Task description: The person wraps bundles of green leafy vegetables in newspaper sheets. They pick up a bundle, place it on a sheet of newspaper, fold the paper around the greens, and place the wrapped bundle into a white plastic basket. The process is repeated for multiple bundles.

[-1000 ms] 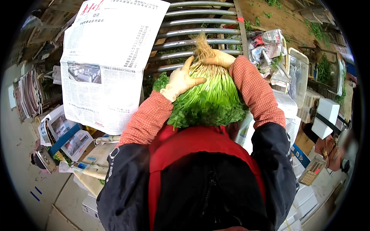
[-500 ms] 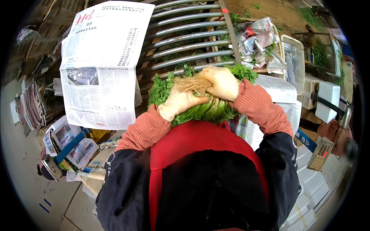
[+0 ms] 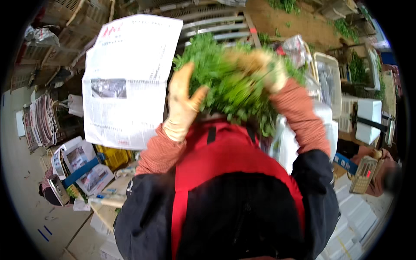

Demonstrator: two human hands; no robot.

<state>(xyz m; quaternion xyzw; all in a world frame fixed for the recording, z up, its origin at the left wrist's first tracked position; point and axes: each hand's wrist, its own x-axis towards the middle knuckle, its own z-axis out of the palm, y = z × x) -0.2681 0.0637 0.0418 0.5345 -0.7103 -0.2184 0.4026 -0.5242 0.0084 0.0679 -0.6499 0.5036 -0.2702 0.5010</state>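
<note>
A big bunch of leafy greens, which looks like coriander, is held up in front of my red apron. Its pale brown roots gather at the upper right, where my gloved right hand grips it; that hand is smeared by motion. At the bunch's left side, my left hand is open in a pale glove, thumb and fingers apart, near the leaves. Farther left, a large newspaper sheet lies spread out, its right edge beside my left hand.
Behind the bunch runs a rack of metal bars. Plastic crates and a white foam box stand on the right, with a digital scale display nearer. Stacked newspapers and a yellow crate are at the left.
My left hand has come off the roots and moved left, opening. The bunch has been lifted and turned, its leaves now spreading upward and forward, with my right hand still gripping the root end.
</note>
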